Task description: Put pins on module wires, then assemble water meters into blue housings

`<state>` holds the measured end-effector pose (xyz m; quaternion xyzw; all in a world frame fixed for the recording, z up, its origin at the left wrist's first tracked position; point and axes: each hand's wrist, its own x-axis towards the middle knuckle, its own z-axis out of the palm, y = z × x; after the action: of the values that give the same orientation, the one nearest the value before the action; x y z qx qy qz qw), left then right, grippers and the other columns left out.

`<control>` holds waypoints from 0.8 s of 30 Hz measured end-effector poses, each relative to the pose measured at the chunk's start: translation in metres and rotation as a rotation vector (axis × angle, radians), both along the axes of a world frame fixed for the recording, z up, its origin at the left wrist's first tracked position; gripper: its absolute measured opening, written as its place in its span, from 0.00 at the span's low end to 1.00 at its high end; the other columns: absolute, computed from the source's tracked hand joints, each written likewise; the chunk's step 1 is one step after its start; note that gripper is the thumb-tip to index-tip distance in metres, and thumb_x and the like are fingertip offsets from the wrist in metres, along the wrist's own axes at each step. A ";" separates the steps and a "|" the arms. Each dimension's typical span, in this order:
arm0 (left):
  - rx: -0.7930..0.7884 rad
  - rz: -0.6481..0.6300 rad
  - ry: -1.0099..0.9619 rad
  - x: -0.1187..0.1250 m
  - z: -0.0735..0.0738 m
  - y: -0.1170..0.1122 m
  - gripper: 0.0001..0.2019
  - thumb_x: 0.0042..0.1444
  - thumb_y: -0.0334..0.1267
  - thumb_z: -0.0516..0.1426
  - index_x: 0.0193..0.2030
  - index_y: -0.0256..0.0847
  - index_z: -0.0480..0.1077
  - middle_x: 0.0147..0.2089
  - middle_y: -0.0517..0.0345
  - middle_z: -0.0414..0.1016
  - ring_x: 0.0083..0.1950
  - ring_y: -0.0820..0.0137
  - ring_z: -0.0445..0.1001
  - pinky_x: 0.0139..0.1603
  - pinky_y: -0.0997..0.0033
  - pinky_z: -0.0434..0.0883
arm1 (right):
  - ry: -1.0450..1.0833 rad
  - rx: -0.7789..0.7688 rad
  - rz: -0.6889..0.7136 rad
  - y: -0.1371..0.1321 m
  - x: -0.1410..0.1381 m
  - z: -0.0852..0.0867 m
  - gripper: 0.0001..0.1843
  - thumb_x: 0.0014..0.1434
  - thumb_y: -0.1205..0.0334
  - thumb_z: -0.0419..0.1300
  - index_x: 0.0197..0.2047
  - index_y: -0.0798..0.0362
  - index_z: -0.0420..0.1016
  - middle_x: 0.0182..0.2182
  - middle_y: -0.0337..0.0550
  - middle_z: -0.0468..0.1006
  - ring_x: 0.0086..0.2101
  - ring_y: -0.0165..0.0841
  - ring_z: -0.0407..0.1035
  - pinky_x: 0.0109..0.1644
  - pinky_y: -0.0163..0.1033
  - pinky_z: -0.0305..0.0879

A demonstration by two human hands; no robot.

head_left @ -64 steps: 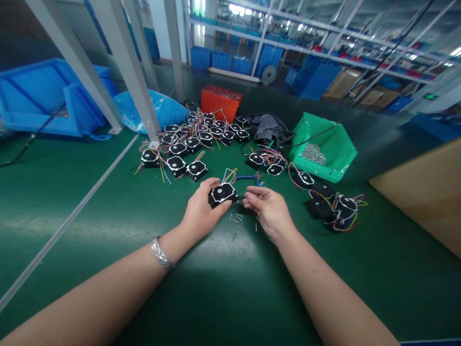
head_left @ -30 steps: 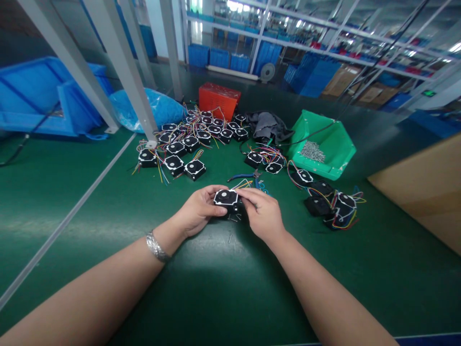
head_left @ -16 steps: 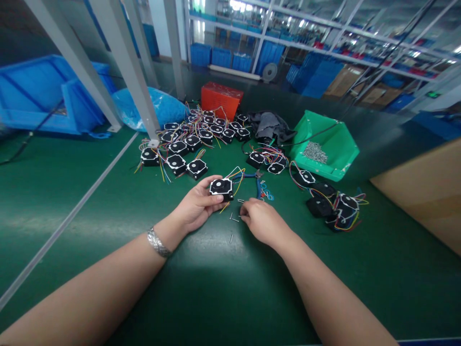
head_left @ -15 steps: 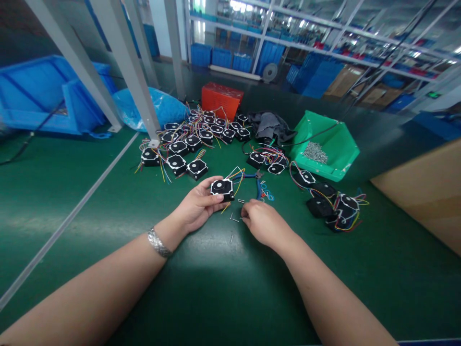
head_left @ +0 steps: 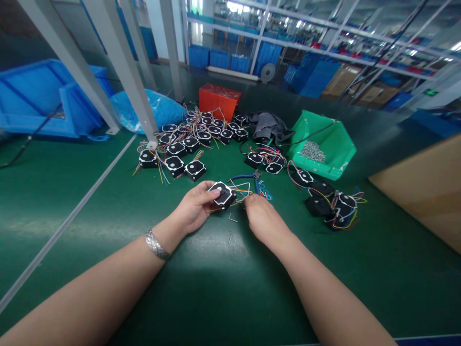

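Note:
My left hand is closed around a square black motor with white edges, its thumb resting on the top face. Thin yellow, white and red wires run from the motor towards my right hand. That hand is closed, fingers pinched together at the wires' ends; what lies between the fingertips is hidden. Loose screws lie on the green tabletop below the motor. Behind my right hand are blue-handled pliers, with small blue rings beside them.
Many similar wired motors spread across the back. More stand at right. A green bin holds small metal parts. Also around are a red box, dark cloth, blue bin, grey posts and cardboard.
The motor in my left hand has turned and tilted, bringing its wires towards my right hand. My right hand has shifted slightly right and away from the loose screws.

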<state>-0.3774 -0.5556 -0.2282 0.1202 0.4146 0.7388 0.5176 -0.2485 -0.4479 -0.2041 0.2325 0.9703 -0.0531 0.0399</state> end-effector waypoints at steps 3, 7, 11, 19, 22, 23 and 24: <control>0.005 -0.024 0.012 0.000 -0.001 0.001 0.10 0.43 0.30 0.60 0.35 0.35 0.69 0.31 0.58 0.73 0.30 0.75 0.71 0.33 0.75 0.68 | 0.330 -0.038 -0.055 0.009 0.001 -0.004 0.09 0.56 0.71 0.48 0.33 0.58 0.69 0.31 0.47 0.71 0.34 0.34 0.65 0.38 0.36 0.59; -0.001 -0.083 0.044 0.003 0.000 0.000 0.11 0.40 0.30 0.62 0.34 0.35 0.72 0.29 0.59 0.74 0.27 0.76 0.71 0.30 0.77 0.67 | 0.800 -0.112 -0.062 0.007 0.003 -0.005 0.06 0.56 0.65 0.54 0.32 0.53 0.72 0.30 0.42 0.73 0.33 0.30 0.67 0.39 0.35 0.62; 0.000 -0.127 0.073 0.005 0.002 -0.001 0.11 0.38 0.30 0.63 0.32 0.35 0.73 0.27 0.59 0.75 0.27 0.76 0.71 0.29 0.78 0.66 | 0.933 -0.238 0.041 -0.005 -0.001 -0.005 0.07 0.54 0.68 0.54 0.33 0.53 0.73 0.30 0.40 0.74 0.32 0.28 0.68 0.36 0.33 0.65; -0.011 -0.126 0.095 0.006 0.000 -0.001 0.11 0.37 0.30 0.63 0.32 0.35 0.73 0.27 0.60 0.74 0.27 0.77 0.70 0.30 0.78 0.66 | 0.890 -0.168 0.066 -0.008 -0.001 -0.005 0.04 0.52 0.71 0.55 0.29 0.55 0.70 0.27 0.40 0.73 0.30 0.28 0.68 0.35 0.33 0.65; -0.011 -0.118 0.103 0.006 0.000 -0.001 0.11 0.38 0.31 0.63 0.32 0.36 0.73 0.27 0.60 0.74 0.27 0.77 0.70 0.30 0.78 0.65 | 0.877 -0.103 0.128 -0.007 0.000 -0.003 0.05 0.53 0.71 0.54 0.29 0.57 0.71 0.28 0.42 0.73 0.31 0.29 0.68 0.36 0.34 0.65; -0.012 -0.117 0.104 0.006 0.000 0.000 0.11 0.38 0.31 0.63 0.32 0.36 0.73 0.27 0.60 0.74 0.27 0.77 0.70 0.30 0.78 0.65 | 0.876 -0.088 0.141 -0.007 0.000 -0.003 0.05 0.53 0.72 0.54 0.29 0.57 0.71 0.28 0.43 0.73 0.31 0.29 0.68 0.36 0.34 0.65; -0.013 -0.116 0.104 0.006 0.000 0.000 0.11 0.38 0.31 0.63 0.32 0.35 0.73 0.27 0.60 0.74 0.27 0.77 0.70 0.30 0.78 0.65 | 0.875 -0.073 0.151 -0.007 0.000 -0.003 0.05 0.53 0.72 0.54 0.29 0.58 0.71 0.28 0.43 0.73 0.31 0.29 0.68 0.36 0.34 0.65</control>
<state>-0.3715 -0.5558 -0.2286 0.1788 0.4380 0.6976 0.5380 -0.2481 -0.4551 -0.2069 0.1149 0.9077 -0.1777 -0.3624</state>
